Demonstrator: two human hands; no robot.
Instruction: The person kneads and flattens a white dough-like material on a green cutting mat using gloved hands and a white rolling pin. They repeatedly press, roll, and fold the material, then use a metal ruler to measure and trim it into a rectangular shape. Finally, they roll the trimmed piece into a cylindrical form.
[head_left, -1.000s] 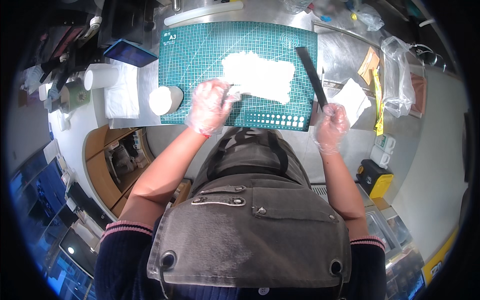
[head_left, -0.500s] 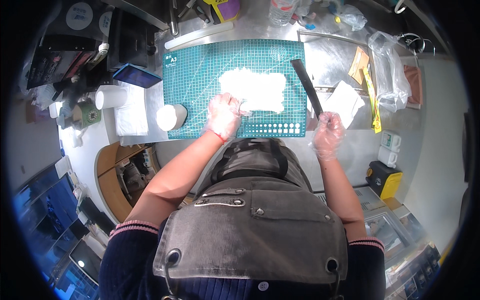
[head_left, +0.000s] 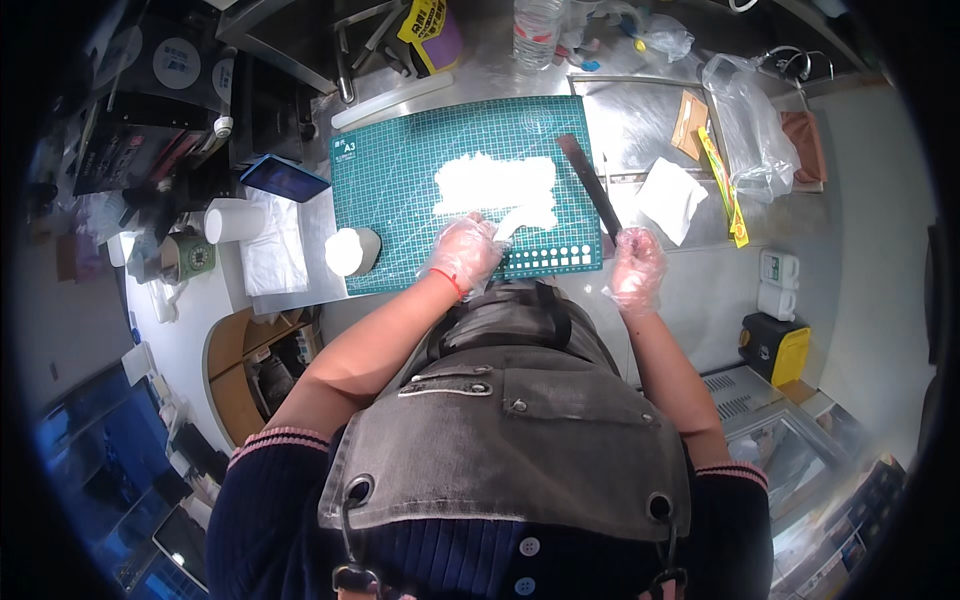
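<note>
Plastic gloves (head_left: pixel 638 274) (glossy, crinkled)

White cylinder (head_left: pixel 352 253) blocks lower-left mat (head_left: pixel 385 165); upper left free.

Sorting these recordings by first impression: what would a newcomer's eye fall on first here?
Probably the glaring white patch on the green cutting mat, with the gloved left hand at its near side. Next, the long dark strip held in the gloved right hand, slanting across the mat's right edge.

Metal table (head_left: pixel 495 76): green cutting mat (head_left: pixel 388 190) (gridded), white paper (head_left: pixel 671 201), yellow strip (head_left: pixel 723 187), clear plastic bag (head_left: pixel 742 125), white rod (head_left: pixel 393 103).
</note>
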